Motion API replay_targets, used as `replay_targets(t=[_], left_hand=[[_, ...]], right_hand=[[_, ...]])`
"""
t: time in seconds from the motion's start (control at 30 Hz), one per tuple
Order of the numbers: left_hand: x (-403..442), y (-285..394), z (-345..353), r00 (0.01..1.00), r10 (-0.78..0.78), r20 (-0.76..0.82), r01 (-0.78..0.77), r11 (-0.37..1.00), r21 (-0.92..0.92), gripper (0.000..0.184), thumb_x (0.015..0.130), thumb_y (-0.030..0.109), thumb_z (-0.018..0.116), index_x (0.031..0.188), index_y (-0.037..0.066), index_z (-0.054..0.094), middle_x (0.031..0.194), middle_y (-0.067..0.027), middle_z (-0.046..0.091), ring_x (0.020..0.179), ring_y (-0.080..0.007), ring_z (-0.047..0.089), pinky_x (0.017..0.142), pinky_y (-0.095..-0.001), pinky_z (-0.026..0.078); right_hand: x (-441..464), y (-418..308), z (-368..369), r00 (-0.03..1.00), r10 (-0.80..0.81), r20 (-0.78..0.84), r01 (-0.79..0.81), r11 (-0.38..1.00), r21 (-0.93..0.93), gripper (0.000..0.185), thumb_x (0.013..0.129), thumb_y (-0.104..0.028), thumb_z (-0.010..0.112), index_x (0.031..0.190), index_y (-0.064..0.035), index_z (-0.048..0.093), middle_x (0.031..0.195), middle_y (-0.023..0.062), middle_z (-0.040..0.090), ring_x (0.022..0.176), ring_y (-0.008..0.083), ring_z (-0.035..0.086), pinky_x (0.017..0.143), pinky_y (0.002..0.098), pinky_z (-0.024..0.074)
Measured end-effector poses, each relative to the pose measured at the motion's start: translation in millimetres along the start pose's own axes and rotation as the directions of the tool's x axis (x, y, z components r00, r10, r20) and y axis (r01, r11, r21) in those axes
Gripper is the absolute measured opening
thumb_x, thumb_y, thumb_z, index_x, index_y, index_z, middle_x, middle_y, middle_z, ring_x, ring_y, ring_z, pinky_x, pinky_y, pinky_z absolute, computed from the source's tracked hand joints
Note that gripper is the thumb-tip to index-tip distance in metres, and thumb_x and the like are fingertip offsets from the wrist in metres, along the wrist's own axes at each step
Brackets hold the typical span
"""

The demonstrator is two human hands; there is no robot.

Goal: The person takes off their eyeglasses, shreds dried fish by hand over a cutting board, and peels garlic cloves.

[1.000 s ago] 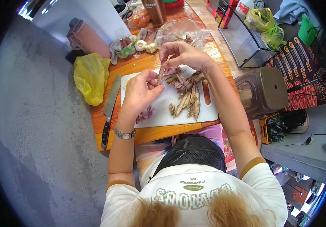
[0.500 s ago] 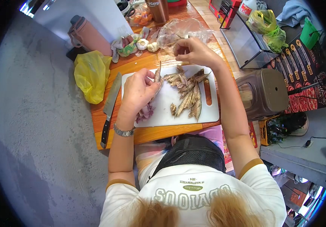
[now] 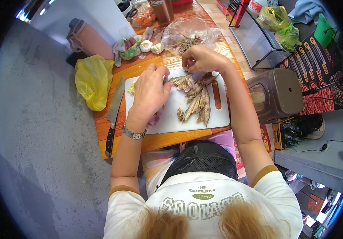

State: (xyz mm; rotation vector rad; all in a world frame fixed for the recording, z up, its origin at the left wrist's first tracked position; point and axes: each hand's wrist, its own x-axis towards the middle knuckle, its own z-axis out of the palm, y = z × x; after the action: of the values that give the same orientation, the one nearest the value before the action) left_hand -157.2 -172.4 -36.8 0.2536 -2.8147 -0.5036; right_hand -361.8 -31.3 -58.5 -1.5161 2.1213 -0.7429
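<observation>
My left hand (image 3: 150, 88) is over the left part of the white cutting board (image 3: 171, 119), closed on a piece of dried fish that is mostly hidden by its fingers. My right hand (image 3: 204, 59) hovers at the board's far edge with its fingers pinched; what they hold is too small to tell. Beneath and in front of it lies a heap of dried fish pieces (image 3: 195, 99). Chopped purple onion (image 3: 154, 119) shows partly beneath my left wrist, and pale yellow bits (image 3: 131, 89) sit at the board's left edge.
A knife (image 3: 115, 113) lies left of the board, beside a yellow plastic bag (image 3: 93, 81). Beyond the board are garlic bulbs (image 3: 146, 46), an open clear bag (image 3: 189, 34) with brown pieces, a pink bottle (image 3: 91, 40) and a brown tumbler (image 3: 162, 10). A brown container (image 3: 281, 93) stands right.
My right hand has come down and back toward the fish heap after lifting away from my left hand. My left hand has turned, and the fish piece that stuck up from it is now mostly hidden.
</observation>
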Motion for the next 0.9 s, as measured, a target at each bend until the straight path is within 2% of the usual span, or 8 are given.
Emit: replay_targets(t=[0.13, 0.2, 0.37, 0.43, 0.47, 0.57, 0.7, 0.9], left_hand=[[5, -1, 2, 0.997, 0.067, 0.028, -0.067, 0.998, 0.013, 0.025, 0.084, 0.012, 0.077, 0.107, 0.004, 0.069, 0.097, -0.0157, 0.067, 0.088, -0.0367, 0.069, 0.079, -0.0473, 0.055], [9, -1, 1, 0.996, 0.072, 0.046, -0.072, 0.997, 0.010, 0.026, 0.085, 0.013, 0.077, 0.108, 0.004, 0.070, 0.098, -0.0163, 0.068, 0.088, -0.0372, 0.069, 0.079, -0.0460, 0.056], [18, -6, 0, 0.989, -0.140, 0.040, 0.139, 0.834, -0.534, 0.021, 0.094, 0.012, 0.073, 0.112, 0.001, 0.068, 0.102, -0.0137, 0.073, 0.090, -0.0278, 0.073, 0.079, -0.0356, 0.058], [18, -9, 0, 0.976, -0.210, 0.056, 0.168, 0.566, -0.807, 0.019, 0.099, 0.011, 0.069, 0.115, -0.001, 0.066, 0.103, -0.0121, 0.074, 0.093, -0.0215, 0.074, 0.080, -0.0310, 0.059], [17, -11, -1, 0.976, -0.212, 0.054, 0.168, 0.568, -0.806, 0.019, 0.099, 0.011, 0.069, 0.115, -0.001, 0.066, 0.103, -0.0121, 0.074, 0.093, -0.0215, 0.074, 0.080, -0.0310, 0.059], [15, -14, -3, 0.956, -0.256, 0.142, 0.213, 0.276, -0.937, 0.017, 0.103, 0.007, 0.064, 0.116, -0.004, 0.063, 0.104, -0.0095, 0.072, 0.095, -0.0170, 0.072, 0.084, -0.0304, 0.061], [12, -21, -1, 0.942, -0.289, 0.172, 0.193, 0.048, -0.980, 0.017, 0.102, 0.006, 0.065, 0.115, -0.004, 0.061, 0.105, -0.0109, 0.071, 0.096, -0.0186, 0.073, 0.088, -0.0321, 0.062], [8, -25, -3, 0.934, -0.320, 0.160, 0.158, -0.033, -0.987, 0.015, 0.101, 0.005, 0.065, 0.113, -0.003, 0.060, 0.107, -0.0120, 0.069, 0.096, -0.0192, 0.073, 0.090, -0.0330, 0.063]], right_hand=[[1, 1, -4, 0.998, 0.046, 0.042, -0.046, 0.999, 0.004, 0.028, 0.075, -0.007, 0.080, 0.102, -0.0034, 0.075, 0.078, 0.0042, 0.068, 0.077, 0.0145, 0.066, 0.072, 0.0306, 0.0529], [3, 6, -1, 0.999, -0.054, 0.002, 0.050, 0.952, 0.303, 0.023, 0.078, -0.003, 0.079, 0.100, -0.0021, 0.073, 0.080, 0.0011, 0.068, 0.079, 0.0114, 0.065, 0.075, 0.0284, 0.0530], [3, -18, 2, 0.969, -0.157, -0.190, 0.244, 0.715, 0.655, 0.017, 0.082, 0.002, 0.078, 0.098, -0.0010, 0.071, 0.087, -0.0022, 0.069, 0.084, 0.0084, 0.064, 0.079, 0.0267, 0.0533], [8, -23, 7, 0.961, -0.164, -0.223, 0.269, 0.742, 0.614, 0.018, 0.082, 0.001, 0.079, 0.097, -0.0013, 0.071, 0.089, -0.0013, 0.069, 0.085, 0.0086, 0.065, 0.080, 0.0267, 0.0534], [10, -26, 10, 0.952, -0.168, -0.257, 0.290, 0.768, 0.571, 0.019, 0.081, 0.001, 0.080, 0.097, -0.0017, 0.070, 0.090, -0.0003, 0.070, 0.086, 0.0088, 0.065, 0.081, 0.0266, 0.0535], [10, -33, 14, 0.934, -0.195, -0.299, 0.330, 0.790, 0.517, 0.021, 0.080, -0.001, 0.082, 0.097, -0.0018, 0.071, 0.092, 0.0011, 0.071, 0.088, 0.0090, 0.065, 0.081, 0.0267, 0.0537], [8, -46, 14, 0.898, -0.262, -0.354, 0.409, 0.794, 0.450, 0.021, 0.080, -0.003, 0.084, 0.099, -0.0015, 0.073, 0.093, 0.0024, 0.073, 0.089, 0.0095, 0.066, 0.082, 0.0273, 0.0542], [9, -51, 16, 0.824, -0.326, -0.463, 0.485, 0.828, 0.282, 0.020, 0.081, -0.005, 0.085, 0.100, -0.0019, 0.077, 0.093, 0.0033, 0.074, 0.087, 0.0111, 0.068, 0.078, 0.0275, 0.0545]])
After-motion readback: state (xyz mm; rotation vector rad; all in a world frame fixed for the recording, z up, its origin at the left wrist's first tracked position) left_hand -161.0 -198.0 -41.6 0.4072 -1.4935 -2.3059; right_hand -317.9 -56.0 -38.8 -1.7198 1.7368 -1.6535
